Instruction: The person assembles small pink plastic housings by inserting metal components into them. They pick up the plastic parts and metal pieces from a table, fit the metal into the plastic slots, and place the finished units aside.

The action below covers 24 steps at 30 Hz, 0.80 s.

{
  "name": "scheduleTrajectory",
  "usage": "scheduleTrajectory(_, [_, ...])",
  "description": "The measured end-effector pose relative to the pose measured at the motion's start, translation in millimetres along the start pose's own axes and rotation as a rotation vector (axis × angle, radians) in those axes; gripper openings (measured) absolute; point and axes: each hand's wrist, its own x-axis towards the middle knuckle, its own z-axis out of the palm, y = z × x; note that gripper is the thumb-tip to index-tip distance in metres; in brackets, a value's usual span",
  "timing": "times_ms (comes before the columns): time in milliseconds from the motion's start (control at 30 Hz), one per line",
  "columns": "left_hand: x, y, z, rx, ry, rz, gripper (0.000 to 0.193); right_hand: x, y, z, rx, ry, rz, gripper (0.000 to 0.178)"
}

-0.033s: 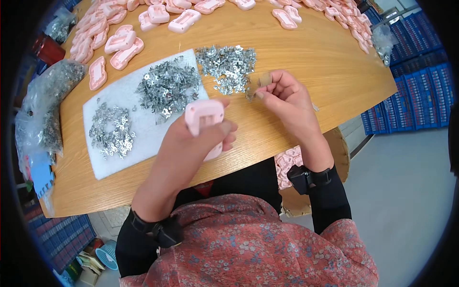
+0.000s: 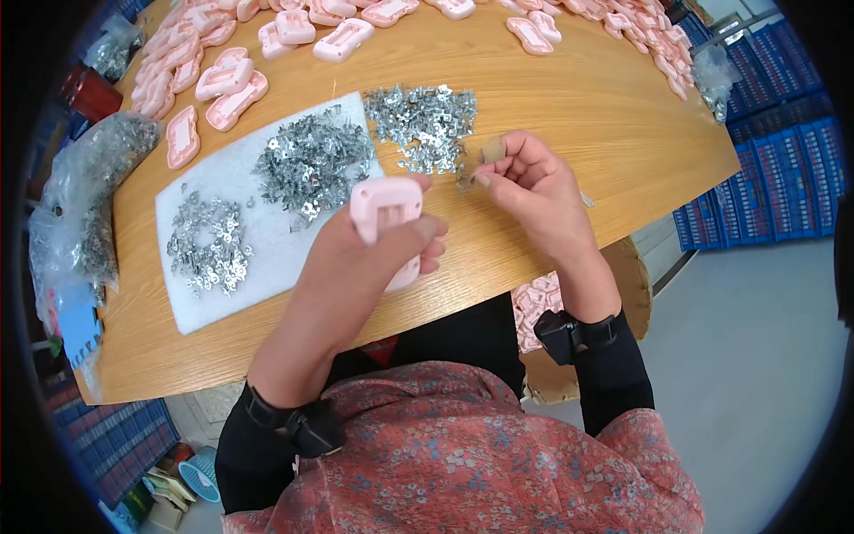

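My left hand (image 2: 356,258) is closed around a pink plastic casing (image 2: 388,198), gripping it upright with its recessed slots showing; the grip hides its middle. To the right, the thumb and forefinger of my right hand (image 2: 534,182) pinch a small metal piece (image 2: 463,178), blurred at the tips. A tan wrap (image 2: 492,149) covers a fingertip of that hand. Just beyond it lies a pile of small metal contacts (image 2: 422,125) on the wood. Two more metal heaps, a dense one (image 2: 316,165) and a looser one (image 2: 212,245), rest on a white foam sheet (image 2: 200,311).
Pink casings (image 2: 182,138) lie along the table's (image 2: 614,160) far side. Bags of metal parts (image 2: 93,196) stand at its left edge. Below the right edge is a carton (image 2: 633,285) with pink casings inside. Blue racks (image 2: 765,187) stand at the right.
My left hand and the pink casing have shifted slightly to the right and away from me. My right hand stays nearly where it was.
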Motion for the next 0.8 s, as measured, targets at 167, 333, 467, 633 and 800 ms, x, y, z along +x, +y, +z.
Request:
scheduleTrajectory(167, [25.3,0.4,13.5,-0.135,-0.059,-0.036,0.046,-8.7,-1.9,7.2,0.161,-0.069,-0.017,0.022])
scheduleTrajectory(333, [29.6,-3.3,18.3,-0.102,-0.011,0.011,0.048,-13.5,-1.6,10.9,0.198,-0.077,-0.079,0.021])
scheduleTrajectory(467, [28.3,-7.1,15.7,0.255,-0.003,0.195,0.041,-12.5,-1.6,-0.2,0.174,-0.118,0.069,0.02])
scheduleTrajectory(633, [20.3,-3.7,19.0,0.66,-0.026,0.342,0.04,-10.8,-12.3,-7.8,0.113,-0.284,0.231,0.022])
scheduleTrajectory(800, [12.3,-7.0,18.2,0.716,-0.096,0.362,0.042,-17.9,-10.5,-4.8,0.103,-0.346,0.262,0.024])
